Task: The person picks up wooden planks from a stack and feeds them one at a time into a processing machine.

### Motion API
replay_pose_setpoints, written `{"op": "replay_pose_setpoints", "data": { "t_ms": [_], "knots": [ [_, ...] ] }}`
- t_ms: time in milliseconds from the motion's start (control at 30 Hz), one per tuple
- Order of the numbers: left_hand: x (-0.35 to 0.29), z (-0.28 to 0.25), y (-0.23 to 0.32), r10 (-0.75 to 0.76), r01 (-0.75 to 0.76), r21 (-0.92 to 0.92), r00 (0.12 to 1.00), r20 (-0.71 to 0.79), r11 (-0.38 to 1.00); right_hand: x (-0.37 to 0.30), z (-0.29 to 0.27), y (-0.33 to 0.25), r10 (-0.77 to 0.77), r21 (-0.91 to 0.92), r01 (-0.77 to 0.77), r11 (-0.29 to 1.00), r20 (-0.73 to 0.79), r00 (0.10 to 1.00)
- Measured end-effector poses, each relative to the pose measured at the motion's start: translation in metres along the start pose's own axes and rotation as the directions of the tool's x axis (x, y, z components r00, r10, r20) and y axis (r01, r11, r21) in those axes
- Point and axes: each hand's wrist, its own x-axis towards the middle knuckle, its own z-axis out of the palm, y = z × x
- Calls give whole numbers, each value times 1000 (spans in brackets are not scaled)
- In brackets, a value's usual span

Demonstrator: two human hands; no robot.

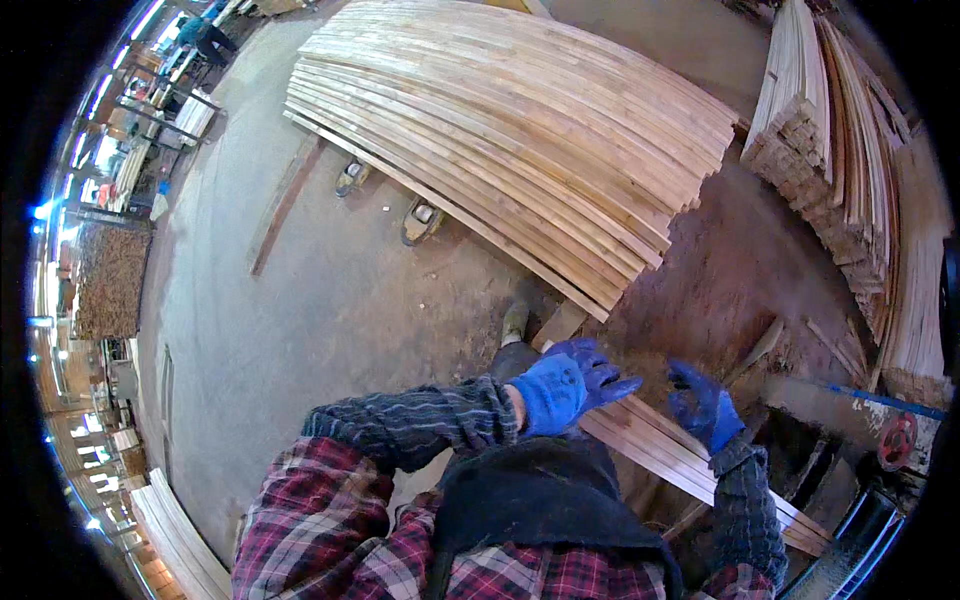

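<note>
My left hand (568, 388), in a blue work glove, is over the near end of a few narrow wooden planks (665, 455). Its fingers are stretched out, and nothing shows in its grasp. To the right, my right hand (706, 408) wears the same kind of glove. Its fingers are bent but apart, with nothing between them, and it is beside the same planks. I cannot tell whether either hand touches the wood. Ahead lies a wide layer of long pale boards (490, 140), with uneven ends on the right.
Tall timber stacks (815, 130) stand at the right. Near my right arm is a machine with a red handwheel (897, 441). A beam (288, 205) and yellow-grey objects (421, 220) lie on the concrete floor. Another person (205, 40) bends at the far left.
</note>
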Motion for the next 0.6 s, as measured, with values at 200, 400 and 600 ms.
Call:
{"op": "replay_pose_setpoints", "data": {
  "t_ms": [200,400,600],
  "knots": [
    [-25,-17,-92,-260,266,-574,961,94,775,42,17,70,254,291,-257,921,49,966],
    [-70,106,-226,-638,547,-837,635,434,-24,79,85,193,393,380,-476,793,277,877],
    [-107,227,-321,-647,495,-810,512,565,-316,155,205,308,477,692,-513,508,270,836]
  ]
}}
